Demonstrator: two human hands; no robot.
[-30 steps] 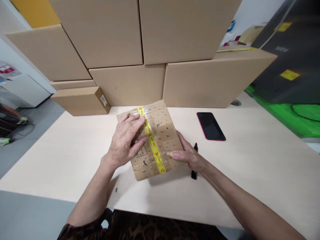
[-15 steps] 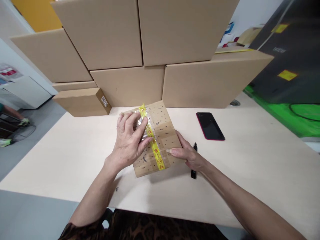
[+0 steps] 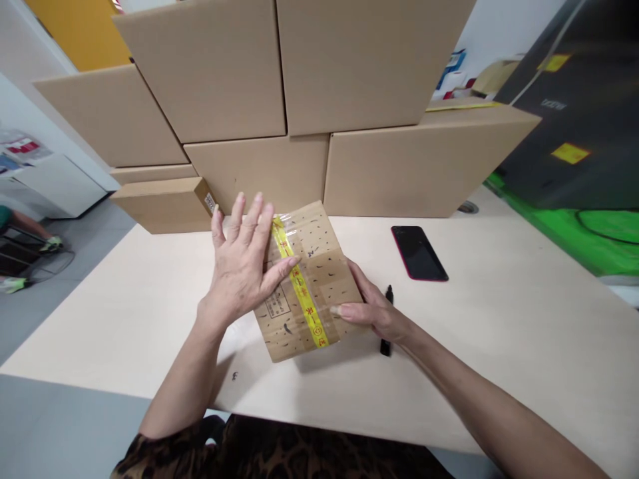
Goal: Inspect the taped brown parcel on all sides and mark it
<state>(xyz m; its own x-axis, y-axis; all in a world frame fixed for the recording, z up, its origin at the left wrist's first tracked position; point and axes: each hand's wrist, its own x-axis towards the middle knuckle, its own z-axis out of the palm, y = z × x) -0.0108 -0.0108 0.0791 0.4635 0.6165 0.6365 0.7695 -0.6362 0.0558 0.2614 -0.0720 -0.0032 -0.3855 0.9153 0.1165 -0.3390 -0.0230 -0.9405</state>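
A small cardboard box (image 3: 329,266) with dark printed marks is tilted above the table in front of me. Yellow tape (image 3: 302,289) with red characters runs along its upper face, beside clear tape. My right hand (image 3: 372,303) grips the box's right side, thumb on top and fingers beneath, mostly hidden. My left hand (image 3: 242,259) is spread over the box's left part, fingers stretched out and thumb lying near the yellow tape. Behind my right hand, a black marker (image 3: 386,347) lies on the table.
Large cardboard boxes (image 3: 389,173) are stacked along the back of the table (image 3: 499,346). A smaller box (image 3: 160,206) stands at back left. A dark phone (image 3: 419,253) with a red edge lies to the right. A person's leg (image 3: 30,226) shows at far left.
My left hand has moved left and its fingers have spread, uncovering more yellow tape and a printed label. The box has shifted slightly left at its near end; my right hand still grips it.
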